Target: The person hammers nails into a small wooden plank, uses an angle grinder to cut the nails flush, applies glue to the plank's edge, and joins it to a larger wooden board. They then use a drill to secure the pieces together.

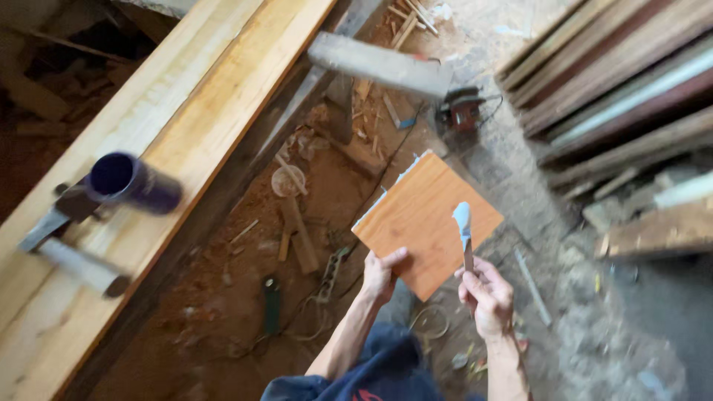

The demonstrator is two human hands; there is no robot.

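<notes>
My left hand (pixel 381 273) grips the near corner of a square orange-brown laminate sheet (pixel 420 219), held up flat over the floor, its far edge showing a torn white backing. My right hand (pixel 486 293) holds a thin spatula-like tool (pixel 465 230) upright by its handle. The tool's blade is coated in pale blue-white paste and rests over the sheet's right part.
A long pale wooden plank (pixel 178 126) runs diagonally on the left, with a blurred dark tube (pixel 130 182) and a clamp on it. Stacked timber (pixel 616 82) fills the upper right. A small power tool (pixel 460 111) and wood scraps lie on the sawdust-covered floor (pixel 245 282).
</notes>
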